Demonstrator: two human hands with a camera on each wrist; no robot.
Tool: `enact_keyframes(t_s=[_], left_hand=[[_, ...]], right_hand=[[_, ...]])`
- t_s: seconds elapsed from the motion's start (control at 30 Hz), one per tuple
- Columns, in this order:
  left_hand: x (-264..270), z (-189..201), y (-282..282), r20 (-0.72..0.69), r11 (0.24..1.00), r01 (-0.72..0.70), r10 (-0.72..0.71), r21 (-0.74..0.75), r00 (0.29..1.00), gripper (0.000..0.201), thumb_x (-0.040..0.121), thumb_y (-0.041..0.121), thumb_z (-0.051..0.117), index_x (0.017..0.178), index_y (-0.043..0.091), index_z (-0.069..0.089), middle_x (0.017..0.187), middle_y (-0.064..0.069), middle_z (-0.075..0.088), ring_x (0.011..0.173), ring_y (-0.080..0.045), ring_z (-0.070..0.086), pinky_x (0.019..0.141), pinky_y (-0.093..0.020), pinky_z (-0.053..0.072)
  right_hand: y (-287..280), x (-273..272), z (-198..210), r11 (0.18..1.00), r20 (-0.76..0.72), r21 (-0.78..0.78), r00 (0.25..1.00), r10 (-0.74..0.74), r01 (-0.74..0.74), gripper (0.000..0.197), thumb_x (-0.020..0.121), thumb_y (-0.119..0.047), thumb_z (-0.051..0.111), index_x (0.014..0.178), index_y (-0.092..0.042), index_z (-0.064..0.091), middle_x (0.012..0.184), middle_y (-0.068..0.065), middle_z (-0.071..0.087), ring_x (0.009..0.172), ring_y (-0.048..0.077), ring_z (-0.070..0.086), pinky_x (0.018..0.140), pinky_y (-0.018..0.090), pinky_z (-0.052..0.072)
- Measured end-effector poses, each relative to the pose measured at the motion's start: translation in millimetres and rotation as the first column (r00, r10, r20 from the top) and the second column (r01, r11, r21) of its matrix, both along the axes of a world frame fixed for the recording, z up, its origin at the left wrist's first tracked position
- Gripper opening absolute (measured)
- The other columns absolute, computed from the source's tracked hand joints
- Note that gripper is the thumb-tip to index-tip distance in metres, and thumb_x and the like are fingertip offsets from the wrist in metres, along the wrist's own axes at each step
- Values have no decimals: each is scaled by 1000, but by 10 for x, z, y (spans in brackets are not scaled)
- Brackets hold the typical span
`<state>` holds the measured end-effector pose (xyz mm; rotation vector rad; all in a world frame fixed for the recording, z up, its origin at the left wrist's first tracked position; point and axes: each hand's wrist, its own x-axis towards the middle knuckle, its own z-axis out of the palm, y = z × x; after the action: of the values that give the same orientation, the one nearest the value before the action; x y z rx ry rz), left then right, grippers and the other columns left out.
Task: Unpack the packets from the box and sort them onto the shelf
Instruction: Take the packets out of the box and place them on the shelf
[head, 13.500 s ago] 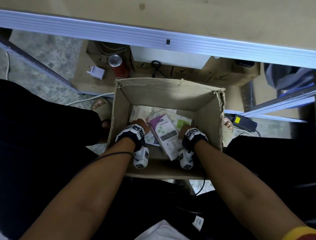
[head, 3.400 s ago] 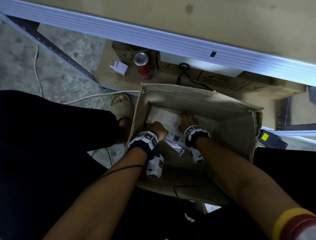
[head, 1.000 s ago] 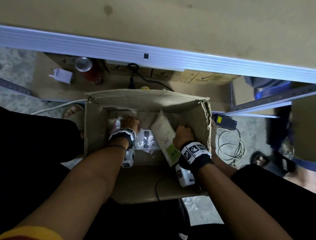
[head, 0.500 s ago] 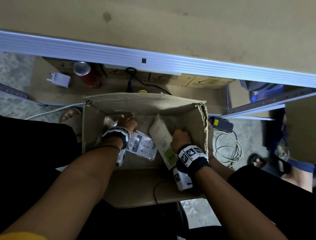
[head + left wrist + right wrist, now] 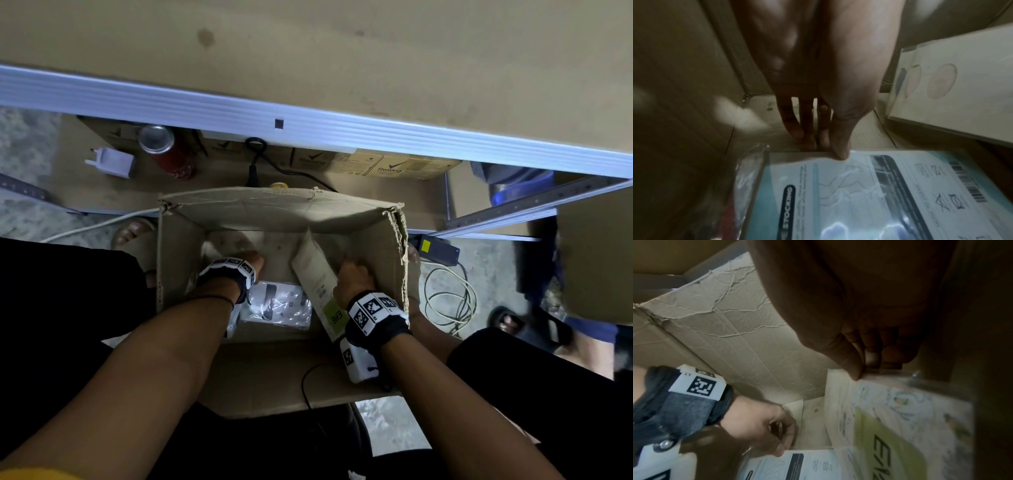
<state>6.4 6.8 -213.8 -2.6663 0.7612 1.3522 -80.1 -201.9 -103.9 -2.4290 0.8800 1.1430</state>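
A wide shelf (image 5: pixel 342 61) with a pale metal front edge spans the top of the head view. Below it, an open cardboard box (image 5: pixel 274 212) sits on the floor between the person's legs, its flaps torn and creased. Behind the box, on a low cardboard-covered shelf level, stand a red drink can (image 5: pixel 168 152), a white plug adapter (image 5: pixel 113 162) and a row of flat printed cartons (image 5: pixel 376 164); a black power brick (image 5: pixel 438 248) and a coil of pale cable (image 5: pixel 448 298) lie on the floor to the right.

Both forearms reach down into the box. The right hand (image 5: pixel 354 277) has its thumb and curled fingers pinching the top edge of a beige packet with a green label (image 5: pixel 315 281), which is held tilted on edge against the right wall of the box; the right wrist view shows the thumb (image 5: pixel 851 368) pressed on that edge. The left hand (image 5: pixel 818 97) is down near the left wall, fingers extended downward, with the thumb tip resting on the top edge of a glossy stocking packet (image 5: pixel 277 305) lying flat on the box floor; the fingers appear to slip behind its edge, so the hold is a light pinch. Another pale packet with round shapes (image 5: pixel 953 84) leans beside it.
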Motion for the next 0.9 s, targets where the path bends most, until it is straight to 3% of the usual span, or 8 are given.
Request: enact_keyframes(t_s=[0.1, 0.3, 0.5, 0.6, 0.67, 0.83, 0.9], left_hand=[[-54, 12, 23, -31, 1000, 13, -12, 24, 999, 27, 93, 17, 52, 119, 13, 57, 130, -13, 59, 113, -31, 61, 99, -40, 48], [-56, 127, 13, -75, 998, -60, 61, 15, 995, 30, 91, 16, 62, 120, 10, 59, 127, -13, 62, 110, -28, 64, 94, -35, 51], [-26, 421, -13, -132, 976, -189, 174, -104, 976, 17, 81, 15, 73, 98, 13, 69, 116, -14, 69, 100, -31, 68, 89, -40, 56], [-103, 528, 36, -127, 972, -204, 188, -120, 974, 42, 84, 26, 73, 120, 8, 64, 126, -18, 62, 107, -37, 62, 93, -45, 53], [-174, 630, 62, -120, 972, -200, 186, -121, 975, 49, 82, 31, 75, 123, 8, 63, 128, -18, 62, 110, -38, 62, 94, -47, 53], [-291, 1002, 2, -62, 975, -167, 159, -148, 985, 32, 78, 22, 79, 107, 9, 74, 109, -14, 71, 100, -32, 67, 93, -44, 54], [-311, 1202, -60, -23, 976, -135, 133, -171, 991, 14, 73, 13, 80, 86, 8, 79, 95, -10, 76, 94, -30, 69, 92, -38, 55]], right_hand=[[3, -4, 2, 1000, -5, 5, 1000, 2, -2, 46, 87, -17, 67, 129, -7, 53, 136, 19, 51, 123, 39, 54, 97, 40, 48], [16, -9, 30, 999, 23, -4, 999, 44, -44, 39, 88, -15, 65, 125, -6, 56, 134, 19, 54, 121, 38, 56, 94, 39, 49], [68, -13, 177, 985, 111, -47, 979, 168, -164, 28, 89, -14, 60, 116, -6, 59, 129, 18, 56, 117, 39, 57, 90, 40, 49], [97, 11, 320, 974, 158, -89, 962, 223, -211, 33, 87, -14, 63, 119, -6, 59, 129, 17, 57, 119, 38, 57, 90, 41, 49], [120, 32, 431, 964, 190, -101, 946, 262, -247, 38, 84, -15, 68, 120, -5, 60, 128, 16, 59, 118, 37, 59, 85, 39, 51], [191, 75, 746, 927, 304, -210, 880, 365, -312, 44, 85, -15, 68, 126, -7, 55, 130, 15, 58, 122, 33, 55, 93, 42, 49], [207, 84, 884, 909, 337, -226, 848, 410, -349, 47, 84, -14, 69, 127, -5, 53, 130, 16, 57, 122, 34, 53, 95, 43, 50]])
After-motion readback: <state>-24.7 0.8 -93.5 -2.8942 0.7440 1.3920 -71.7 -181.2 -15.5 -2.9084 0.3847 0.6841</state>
